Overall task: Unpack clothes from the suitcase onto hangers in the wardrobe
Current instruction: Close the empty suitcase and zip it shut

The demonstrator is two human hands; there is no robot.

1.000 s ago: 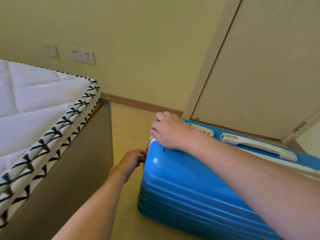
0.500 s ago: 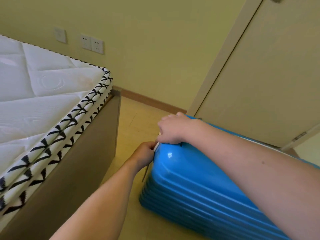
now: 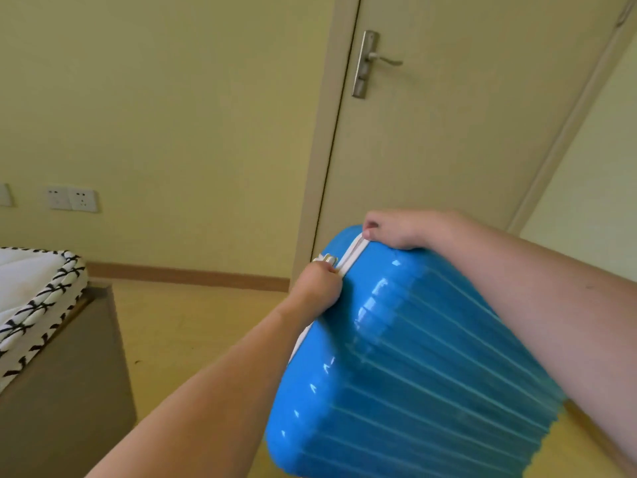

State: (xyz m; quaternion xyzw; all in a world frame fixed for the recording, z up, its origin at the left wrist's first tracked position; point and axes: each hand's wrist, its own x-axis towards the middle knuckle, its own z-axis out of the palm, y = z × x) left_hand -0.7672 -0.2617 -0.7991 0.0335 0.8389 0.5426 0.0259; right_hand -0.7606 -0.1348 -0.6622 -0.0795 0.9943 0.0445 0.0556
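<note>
While the glossy blue ribbed hard-shell suitcase (image 3: 413, 357) stands on the floor by the door, unzipping goes best with steady, track-following pulls. The left hand (image 3: 319, 288), arm outstretched, pinches the metal zip pull (image 3: 330, 260) at the top corner; the right hand (image 3: 400, 229), fingers curled, braces the shell's upper edge.

Yellowish floor (image 3: 193, 326), blue suitcase (image 3: 413, 367) on it, bed (image 3: 62, 374) alongside
</note>
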